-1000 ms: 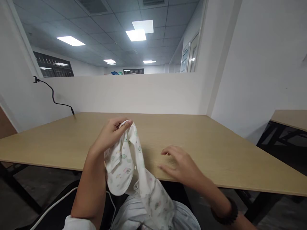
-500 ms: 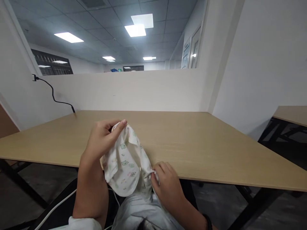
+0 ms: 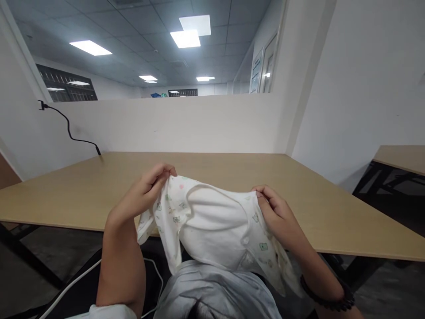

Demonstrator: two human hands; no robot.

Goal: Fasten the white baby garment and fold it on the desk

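A white baby garment [image 3: 212,221], printed with small green and pink pictures, hangs stretched between my two hands. Its plain inner side shows through a wide opening in the middle, and a sleeve dangles on the left. My left hand [image 3: 155,182] pinches the upper left corner of the cloth. At the upper right, my right hand [image 3: 272,207] is closed on the other corner. The garment is held above the table's near edge, with its lower part hanging over my lap.
The wooden table [image 3: 318,212] stretches across in front of me, up to a low white partition [image 3: 186,126]. A black flexible-neck holder [image 3: 68,126] rises at its back left. A white cable [image 3: 75,283] runs by my left arm. Another table [image 3: 401,157] stands at the right.
My right hand has moved right and up, away from my left hand. The garment, bunched and hanging before, is now spread wide between them.
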